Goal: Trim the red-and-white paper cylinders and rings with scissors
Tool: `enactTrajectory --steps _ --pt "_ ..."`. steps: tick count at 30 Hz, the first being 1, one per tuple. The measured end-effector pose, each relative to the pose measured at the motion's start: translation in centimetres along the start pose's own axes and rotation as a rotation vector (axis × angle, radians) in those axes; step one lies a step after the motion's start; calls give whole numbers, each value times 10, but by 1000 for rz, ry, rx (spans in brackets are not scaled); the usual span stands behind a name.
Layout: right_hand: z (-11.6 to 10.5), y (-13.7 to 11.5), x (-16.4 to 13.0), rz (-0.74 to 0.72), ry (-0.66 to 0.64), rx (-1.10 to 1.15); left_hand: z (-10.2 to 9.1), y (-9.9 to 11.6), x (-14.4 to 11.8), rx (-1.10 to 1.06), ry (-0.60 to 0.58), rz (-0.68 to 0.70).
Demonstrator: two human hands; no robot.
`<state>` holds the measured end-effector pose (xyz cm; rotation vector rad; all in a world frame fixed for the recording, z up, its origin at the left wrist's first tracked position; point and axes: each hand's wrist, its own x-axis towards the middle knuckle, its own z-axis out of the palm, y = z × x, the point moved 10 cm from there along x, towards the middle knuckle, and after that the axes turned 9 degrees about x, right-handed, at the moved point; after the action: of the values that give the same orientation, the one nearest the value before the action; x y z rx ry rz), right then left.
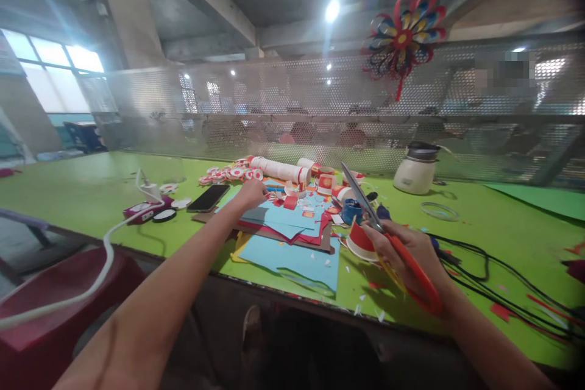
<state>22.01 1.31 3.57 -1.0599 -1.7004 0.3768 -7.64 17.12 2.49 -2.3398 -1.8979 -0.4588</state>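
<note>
My right hand (pixel 406 250) grips a pair of scissors (pixel 361 192) by the orange handles, with the blades pointing up and away to the left. A cut red-and-white paper cup (pixel 361 241) is just beside the right fingers; whether they touch it I cannot tell. Over the far left part of a stack of light blue paper (pixel 278 219), my left hand (pixel 252 194) has its fingers curled together. What they pinch, if anything, is too small to make out. Red and white paper scraps (pixel 290 201) lie just right of that hand.
Behind the paper lie a long roll of nested paper cups (pixel 281 170) and several cut cup pieces (pixel 233 172). A phone (pixel 208 197) and a power strip (pixel 147 210) are at left. A white kettle (pixel 415 170) and black cables (pixel 479 262) are at right.
</note>
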Motion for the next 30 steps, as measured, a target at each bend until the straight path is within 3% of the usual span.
enactTrajectory --steps 5,11,24,30 --pt "3 -5 1 -47 -35 -92 20 13 8 46 -26 52" --pt "2 -6 -1 -31 -19 -82 30 12 9 14 -62 50" --pt "-1 -4 -2 -27 -19 -72 14 -12 0 -79 91 -117" --pt "-25 -6 -4 1 215 48 1 -1 -11 -97 186 -115"
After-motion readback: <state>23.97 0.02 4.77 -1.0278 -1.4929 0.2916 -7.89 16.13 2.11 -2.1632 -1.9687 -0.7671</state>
